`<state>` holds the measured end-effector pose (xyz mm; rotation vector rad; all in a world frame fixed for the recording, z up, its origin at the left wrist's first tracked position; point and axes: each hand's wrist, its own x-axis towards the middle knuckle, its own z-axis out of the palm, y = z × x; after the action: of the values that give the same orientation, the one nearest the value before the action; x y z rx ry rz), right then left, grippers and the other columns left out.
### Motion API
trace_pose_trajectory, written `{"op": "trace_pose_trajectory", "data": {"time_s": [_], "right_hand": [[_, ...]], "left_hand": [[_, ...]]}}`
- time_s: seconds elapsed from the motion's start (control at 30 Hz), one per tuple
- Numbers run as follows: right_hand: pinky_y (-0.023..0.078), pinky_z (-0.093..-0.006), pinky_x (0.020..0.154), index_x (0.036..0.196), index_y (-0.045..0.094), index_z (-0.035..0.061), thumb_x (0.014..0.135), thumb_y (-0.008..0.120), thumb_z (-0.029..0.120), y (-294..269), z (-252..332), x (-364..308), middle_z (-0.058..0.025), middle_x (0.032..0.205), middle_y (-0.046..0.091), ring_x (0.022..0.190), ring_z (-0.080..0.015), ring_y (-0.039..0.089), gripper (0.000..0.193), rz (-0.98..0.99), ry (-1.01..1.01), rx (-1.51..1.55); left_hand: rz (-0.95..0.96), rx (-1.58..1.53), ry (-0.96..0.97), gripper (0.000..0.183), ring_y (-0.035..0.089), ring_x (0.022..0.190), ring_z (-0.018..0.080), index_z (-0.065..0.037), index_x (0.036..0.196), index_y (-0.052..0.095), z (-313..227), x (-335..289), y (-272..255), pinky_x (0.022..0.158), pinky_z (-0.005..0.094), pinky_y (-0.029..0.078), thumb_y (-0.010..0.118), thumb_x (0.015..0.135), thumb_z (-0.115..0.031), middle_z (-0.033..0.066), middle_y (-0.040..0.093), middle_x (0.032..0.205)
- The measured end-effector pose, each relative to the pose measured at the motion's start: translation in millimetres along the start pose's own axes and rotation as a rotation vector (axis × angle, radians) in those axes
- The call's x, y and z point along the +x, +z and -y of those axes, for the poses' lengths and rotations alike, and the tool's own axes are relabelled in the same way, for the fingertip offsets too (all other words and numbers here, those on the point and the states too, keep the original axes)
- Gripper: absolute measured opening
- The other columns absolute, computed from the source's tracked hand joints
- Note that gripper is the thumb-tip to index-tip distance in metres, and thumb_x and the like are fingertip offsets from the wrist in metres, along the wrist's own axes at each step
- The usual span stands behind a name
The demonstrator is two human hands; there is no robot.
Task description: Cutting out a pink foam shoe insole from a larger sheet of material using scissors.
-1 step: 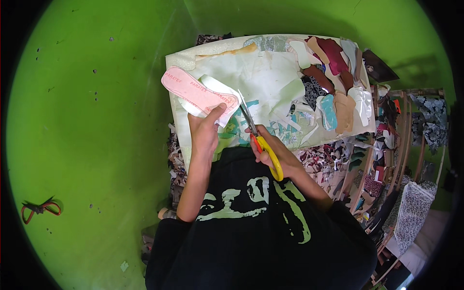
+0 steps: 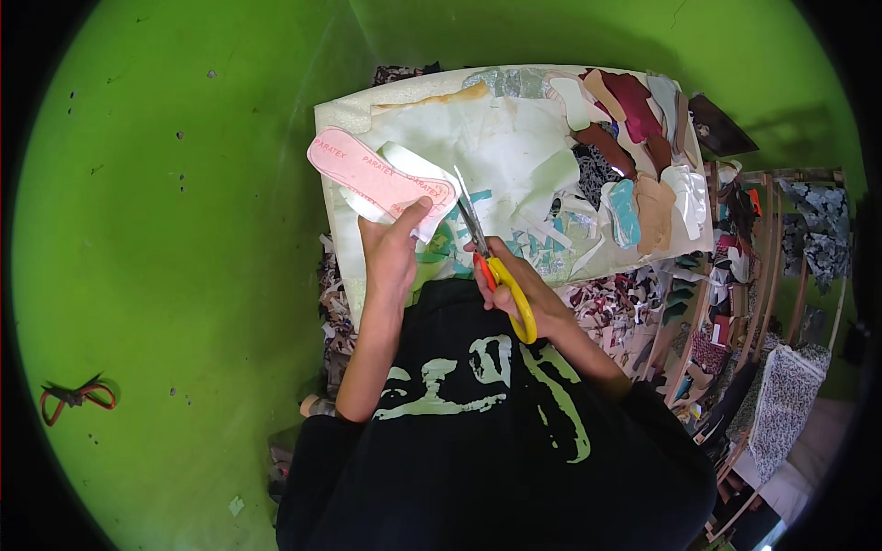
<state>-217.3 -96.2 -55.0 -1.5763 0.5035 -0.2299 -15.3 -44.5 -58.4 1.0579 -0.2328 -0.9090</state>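
My left hand (image 2: 390,253) grips a pink insole (image 2: 363,165) at its right end, thumb on top. White sheet material (image 2: 413,163) sticks out from behind the insole on both sides. In my right hand (image 2: 528,292) is a pair of scissors (image 2: 511,298) with a yellow and a red handle. Their blades point up and away from me, a little parted, right beside the insole's right end. Whether the blades touch the material, I cannot tell. Below them lie small white and teal scraps (image 2: 542,246) on the white worktop (image 2: 432,124).
Insole-shaped pieces lie at the worktop's right, among them a teal one (image 2: 625,213), a tan one (image 2: 654,213) and a white one (image 2: 577,101). Beyond the right edge stands a wooden rack (image 2: 767,266) with hanging fabric. Red-handled cutters (image 2: 78,395) hang on the green wall at left.
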Motion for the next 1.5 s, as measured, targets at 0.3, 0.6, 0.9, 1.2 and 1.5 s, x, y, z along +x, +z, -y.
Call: {"op": "trace_pose_trajectory", "data": {"time_s": [0.3, 0.6, 0.9, 1.2, 1.5], "right_hand": [[0.047, -0.0310, 0.053, 0.132, 0.038, 0.0020, 0.081, 0.049, 0.081, 2, 31, 9, -0.0088, 0.076, 0.056, 0.060, -0.0184, 0.059, 0.095, -0.077, 0.163, -0.125], [0.043, -0.0298, 0.043, 0.129, 0.042, 0.0027, 0.095, 0.061, 0.033, -1, 33, 7, -0.0055, 0.061, 0.053, 0.045, -0.0172, 0.056, 0.049, -0.078, 0.065, -0.128], [0.046, -0.0348, 0.052, 0.131, 0.038, 0.0037, 0.098, 0.057, 0.035, -1, 40, -1, -0.0109, 0.069, 0.059, 0.053, -0.0238, 0.058, 0.049, -0.042, 0.079, 0.023], [0.043, -0.0458, 0.066, 0.129, 0.036, 0.0014, 0.095, 0.058, 0.047, 4, 40, 0, -0.0215, 0.076, 0.053, 0.069, -0.0427, 0.054, 0.061, -0.092, 0.076, -0.194], [0.043, -0.0423, 0.059, 0.117, 0.046, 0.0000, 0.093, 0.066, 0.037, 0, 41, -2, -0.0168, 0.064, 0.052, 0.059, -0.0365, 0.056, 0.049, -0.065, 0.150, -0.170]], "left_hand": [[-0.092, -0.023, -0.008, 0.037, 0.069, 0.094, 0.0239, 0.006, 0.121, 0.053, -6, -17, 20, 0.074, 0.0350, 0.062, 0.063, 0.086, 0.005, 0.0175, 0.065, 0.110], [-0.116, -0.043, -0.035, 0.045, 0.067, 0.099, 0.0225, -0.002, 0.128, 0.050, -5, -19, 17, 0.078, 0.0349, 0.059, 0.062, 0.086, 0.005, 0.0114, 0.064, 0.113], [-0.102, -0.093, 0.019, 0.044, 0.067, 0.101, 0.0249, 0.002, 0.127, 0.049, -8, -25, 19, 0.079, 0.0364, 0.060, 0.064, 0.086, 0.005, 0.0151, 0.064, 0.114], [-0.091, -0.044, -0.003, 0.040, 0.067, 0.098, 0.0251, 0.003, 0.124, 0.052, -10, -30, 25, 0.078, 0.0376, 0.060, 0.064, 0.086, 0.006, 0.0159, 0.064, 0.112], [-0.114, -0.075, -0.044, 0.040, 0.067, 0.099, 0.0236, 0.002, 0.124, 0.052, -8, -30, 24, 0.081, 0.0358, 0.059, 0.065, 0.086, 0.003, 0.0134, 0.065, 0.111]]}}
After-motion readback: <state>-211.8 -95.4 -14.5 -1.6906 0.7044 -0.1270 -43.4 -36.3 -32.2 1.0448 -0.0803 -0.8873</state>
